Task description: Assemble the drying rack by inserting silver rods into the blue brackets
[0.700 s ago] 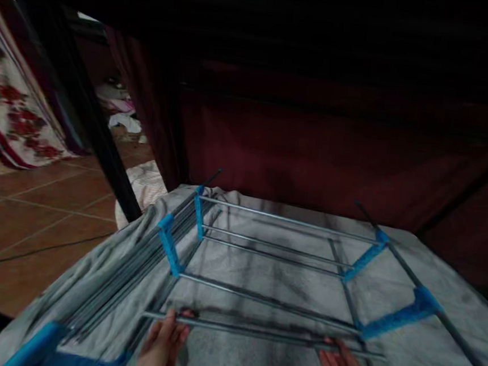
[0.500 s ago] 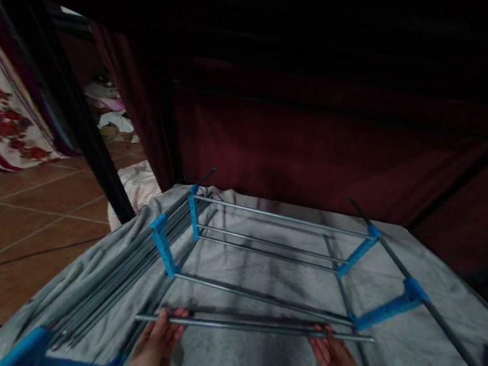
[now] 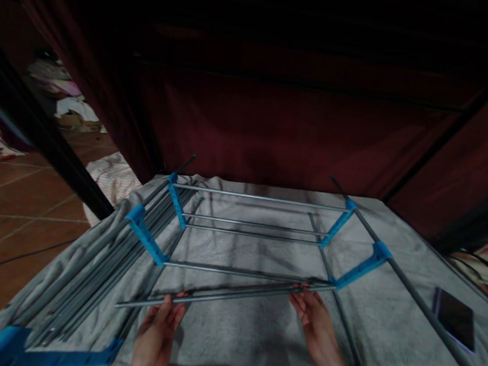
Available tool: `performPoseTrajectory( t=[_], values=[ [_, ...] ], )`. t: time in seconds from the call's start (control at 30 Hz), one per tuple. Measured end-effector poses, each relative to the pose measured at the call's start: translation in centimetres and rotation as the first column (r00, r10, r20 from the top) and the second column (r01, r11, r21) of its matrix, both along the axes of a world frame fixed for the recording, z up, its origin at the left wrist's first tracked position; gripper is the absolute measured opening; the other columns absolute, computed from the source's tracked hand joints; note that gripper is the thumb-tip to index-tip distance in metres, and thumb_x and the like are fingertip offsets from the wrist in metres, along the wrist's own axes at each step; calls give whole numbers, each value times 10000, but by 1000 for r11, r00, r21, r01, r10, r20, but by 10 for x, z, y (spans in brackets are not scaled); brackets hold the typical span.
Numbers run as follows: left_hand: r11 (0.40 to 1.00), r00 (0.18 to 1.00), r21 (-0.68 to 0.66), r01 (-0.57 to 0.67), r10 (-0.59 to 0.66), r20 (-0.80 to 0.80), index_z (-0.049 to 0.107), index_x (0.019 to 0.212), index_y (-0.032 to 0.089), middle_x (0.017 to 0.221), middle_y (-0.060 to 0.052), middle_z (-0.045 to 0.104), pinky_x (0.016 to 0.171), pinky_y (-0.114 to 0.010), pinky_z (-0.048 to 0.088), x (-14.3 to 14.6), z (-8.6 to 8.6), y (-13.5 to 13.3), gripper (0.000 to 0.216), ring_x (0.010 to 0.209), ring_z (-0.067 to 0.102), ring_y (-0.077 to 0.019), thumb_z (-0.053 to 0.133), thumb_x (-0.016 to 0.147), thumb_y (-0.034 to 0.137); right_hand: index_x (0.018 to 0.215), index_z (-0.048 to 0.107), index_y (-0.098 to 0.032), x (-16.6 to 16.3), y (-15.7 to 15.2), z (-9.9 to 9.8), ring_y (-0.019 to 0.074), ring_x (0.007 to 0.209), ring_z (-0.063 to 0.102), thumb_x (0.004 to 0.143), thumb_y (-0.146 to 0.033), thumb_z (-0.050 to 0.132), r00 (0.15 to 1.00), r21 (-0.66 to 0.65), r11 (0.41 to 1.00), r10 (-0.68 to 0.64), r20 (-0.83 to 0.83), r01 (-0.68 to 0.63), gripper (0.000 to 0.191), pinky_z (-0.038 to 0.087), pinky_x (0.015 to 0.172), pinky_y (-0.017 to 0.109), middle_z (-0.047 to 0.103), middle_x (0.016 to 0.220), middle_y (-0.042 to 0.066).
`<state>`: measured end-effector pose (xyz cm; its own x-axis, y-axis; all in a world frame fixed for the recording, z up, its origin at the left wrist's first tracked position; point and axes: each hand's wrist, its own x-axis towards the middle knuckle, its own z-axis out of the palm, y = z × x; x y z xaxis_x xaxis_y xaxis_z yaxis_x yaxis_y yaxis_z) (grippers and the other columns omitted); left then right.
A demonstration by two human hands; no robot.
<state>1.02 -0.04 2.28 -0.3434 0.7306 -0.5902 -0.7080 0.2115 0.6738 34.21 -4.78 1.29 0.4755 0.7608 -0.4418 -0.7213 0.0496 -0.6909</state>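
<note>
A grey metal tube (image 3: 229, 295) is held between my two hands, tilted so its right end sits higher. My left hand (image 3: 161, 321) is closed around it near its left end. My right hand (image 3: 309, 311) grips it toward the right end, which lies close to a blue plastic bracket (image 3: 358, 274). A rack frame of long side tubes, blue brackets and crossbars spreads before me. One crossbar (image 3: 244, 272) runs just beyond the held tube, into a left blue bracket (image 3: 147, 237). Whether the held tube's right end touches the right bracket I cannot tell.
Several loose grey tubes (image 3: 108, 268) lie along the left side. The frame rests on a pale blanket (image 3: 239, 331). A phone (image 3: 454, 318) lies at the right. More blue brackets (image 3: 7, 350) stand at the near corners. A dark red panel (image 3: 252, 132) closes off the back.
The held tube has tilted, its right end rising toward the right bracket as my right hand moved up and left. The view has shifted right, bringing the phone fully into sight.
</note>
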Motion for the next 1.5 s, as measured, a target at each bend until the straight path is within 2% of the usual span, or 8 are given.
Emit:
performPoseTrajectory(
  t=[0.13,0.23,0.4,0.6,0.77,1.03,1.3,1.5],
  values=[
    [1000,1000,3,-9,9,-4,635,735,147,733,-37,746,641,-204,600,-2,-2,1,251,657,717,-117,524,919,18,783,658,-190,6,6,3,169,804,712,525,-277,947,1000,22,1000,-13,-1,13,397,622,803,314,743,864,9],
    [999,999,-18,-40,40,-6,633,736,151,706,-24,733,641,-211,602,0,-3,1,242,643,708,-116,526,916,29,726,611,-204,9,9,3,135,699,685,555,-297,940,999,3,999,-34,16,34,382,616,765,287,705,738,-28],
    [999,999,15,-29,29,-19,676,811,159,775,-40,746,697,-224,605,-2,-4,2,247,753,731,-140,484,907,36,715,592,-212,17,13,0,128,643,662,599,-342,918,997,-24,999,-43,57,44,369,604,709,260,658,643,-37],
    [998,997,15,-53,54,-53,665,770,163,782,-48,742,685,-233,603,-9,-6,6,235,778,730,-161,500,921,95,827,655,-208,23,16,0,151,726,686,567,-308,912,998,9,1000,-25,63,25,379,612,739,288,727,811,5],
    [997,995,-10,-76,75,-69,660,772,160,734,-18,723,622,-201,584,-6,-2,8,254,690,697,-125,493,950,93,758,620,-212,23,14,-5,141,697,675,604,-319,900,997,-10,1000,-25,71,26,337,607,748,282,691,712,-23],
    [994,993,-50,-94,91,-69,647,747,178,692,9,691,597,-180,554,-5,1,10,250,603,640,-100,519,948,98,868,675,-184,32,15,-1,180,848,705,596,-270,870,995,22,999,-51,82,49,345,605,788,308,744,891,43],
    [995,993,-12,-97,96,-63,653,750,183,775,-14,715,690,-209,563,-9,-5,12,302,755,687,-124,442,961,138,730,611,-194,37,19,1,131,688,667,595,-327,914,994,21,998,-66,82,64,358,600,755,291,690,721,-29],
    [996,991,9,-85,86,-106,654,794,171,767,-18,722,672,-216,565,-12,-7,16,235,733,693,-132,479,944,124,806,646,-202,43,16,-3,165,841,699,618,-298,881,994,20,997,-73,77,71,316,597,806,314,728,873,-9]
  ],
)
